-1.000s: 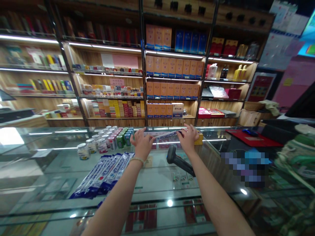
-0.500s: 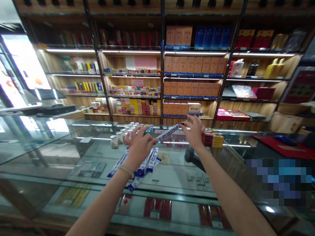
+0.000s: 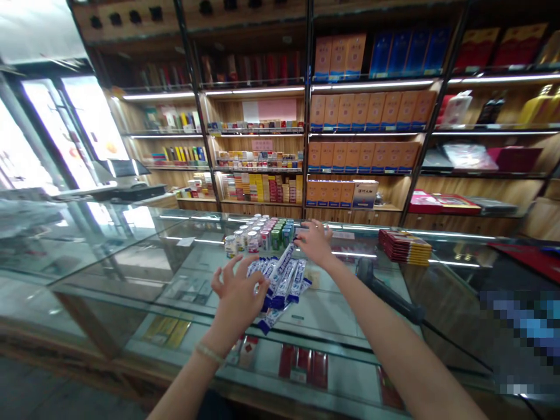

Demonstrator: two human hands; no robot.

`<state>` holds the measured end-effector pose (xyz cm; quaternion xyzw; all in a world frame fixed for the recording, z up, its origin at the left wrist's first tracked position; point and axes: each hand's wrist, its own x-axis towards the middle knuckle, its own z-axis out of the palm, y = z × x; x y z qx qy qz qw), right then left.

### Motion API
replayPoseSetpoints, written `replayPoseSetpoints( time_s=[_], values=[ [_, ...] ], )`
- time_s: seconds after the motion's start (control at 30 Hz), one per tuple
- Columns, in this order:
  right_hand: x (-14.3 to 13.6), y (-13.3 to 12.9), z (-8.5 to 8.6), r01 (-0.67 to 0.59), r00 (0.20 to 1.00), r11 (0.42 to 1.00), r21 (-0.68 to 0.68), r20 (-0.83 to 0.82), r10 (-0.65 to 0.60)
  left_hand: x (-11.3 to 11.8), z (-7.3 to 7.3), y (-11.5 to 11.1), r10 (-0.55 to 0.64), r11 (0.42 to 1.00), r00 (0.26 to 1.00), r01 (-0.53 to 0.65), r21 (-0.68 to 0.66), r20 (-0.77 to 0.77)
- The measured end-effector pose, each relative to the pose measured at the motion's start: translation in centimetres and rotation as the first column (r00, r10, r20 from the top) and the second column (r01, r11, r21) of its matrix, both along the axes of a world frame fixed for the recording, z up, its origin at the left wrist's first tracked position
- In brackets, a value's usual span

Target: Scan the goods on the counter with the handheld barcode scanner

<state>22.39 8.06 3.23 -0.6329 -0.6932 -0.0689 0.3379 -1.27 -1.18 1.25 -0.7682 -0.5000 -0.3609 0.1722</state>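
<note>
Several blue-and-white stick packets (image 3: pixel 291 280) lie in an overlapping pile on the glass counter (image 3: pixel 341 312). One packet (image 3: pixel 282 265) slants over the top of the pile. My right hand (image 3: pixel 315 242) pinches its far end between thumb and fingertips. My left hand (image 3: pixel 240 291) is at the near end of that packet, thumb and index finger pressed together, the other fingers spread. Behind the pile stand rows of small bottles (image 3: pixel 252 240) and small green boxes (image 3: pixel 276 236).
A black handheld scanner (image 3: pixel 389 294) with a cable lies right of the packets. Behind it is a stack of red and yellow packs (image 3: pixel 405 246). Stocked shelves (image 3: pixel 359 134) line the wall. A red mat (image 3: pixel 525 265) lies at the far right.
The packet held up between both hands has come down onto the pile, its near end lower. Both hands have moved left and my left hand lower. The view has shifted, showing more of the scanner.
</note>
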Motion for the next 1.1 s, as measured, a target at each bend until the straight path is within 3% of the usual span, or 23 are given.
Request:
replayPoseSetpoints(
  time_s=[0.2, 0.5, 0.93, 1.1],
  values=[
    [-1.6, 0.9, -1.9, -0.038, 0.998, 0.993, -0.113, 0.055, 0.044, -0.1, -1.4, -0.4, -0.012, 1.000, 0.996, 0.013, 0.007, -0.090],
    [-2.5, 1.0, -3.6, -0.028, 0.992, 0.988, -0.153, 0.120, 0.046, -0.1, -1.5, -0.5, -0.013, 1.000, 0.991, 0.015, 0.013, -0.135],
    [-2.5, 0.4, -3.9, -0.009, 0.964, 0.981, -0.192, 0.258, 0.059, 0.3, -1.6, 0.7, 0.009, 0.999, 0.996, -0.005, 0.048, -0.086],
    [-1.7, -0.5, -3.6, -0.011, 0.959, 0.989, -0.147, 0.278, 0.052, 1.0, -1.7, 1.9, -0.038, 0.998, 0.996, 0.041, 0.041, -0.083]
  ],
)
